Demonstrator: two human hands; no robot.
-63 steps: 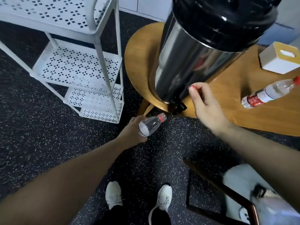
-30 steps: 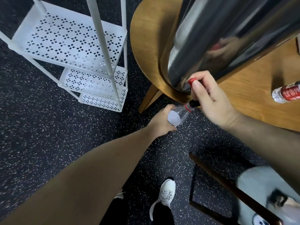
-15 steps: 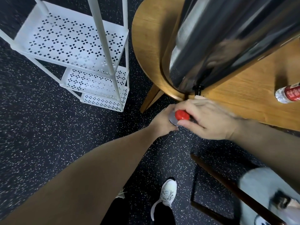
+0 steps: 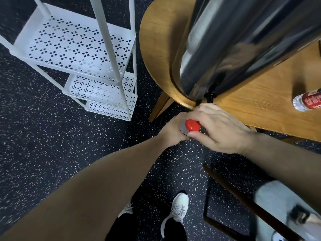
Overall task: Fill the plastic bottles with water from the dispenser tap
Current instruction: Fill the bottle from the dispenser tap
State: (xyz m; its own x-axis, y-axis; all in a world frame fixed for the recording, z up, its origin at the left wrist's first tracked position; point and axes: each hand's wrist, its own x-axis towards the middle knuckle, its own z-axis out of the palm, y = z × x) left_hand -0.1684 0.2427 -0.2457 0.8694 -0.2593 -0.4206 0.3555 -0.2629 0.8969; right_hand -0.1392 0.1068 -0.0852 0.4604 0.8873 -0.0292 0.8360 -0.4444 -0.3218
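Observation:
My left hand (image 4: 172,133) grips a clear plastic bottle (image 4: 182,127) just below the edge of the round wooden table (image 4: 156,42); most of the bottle is hidden by my fingers. My right hand (image 4: 218,129) pinches the bottle's red cap (image 4: 192,125) between thumb and fingers. Directly above my hands the black tap (image 4: 210,97) sticks out from the base of the steel water dispenser (image 4: 243,40). A second bottle with a red label (image 4: 308,102) lies on its side on the table at the right.
A white perforated metal shelf rack (image 4: 83,54) stands on the dark speckled floor to the left. A dark chair frame (image 4: 243,202) sits at the lower right, close to my right arm. My white shoes (image 4: 178,207) are below my hands.
My right hand came down from beside the tap and closed over the red cap on the bottle. My left hand raised the bottle close under the table edge. The camera leaned in.

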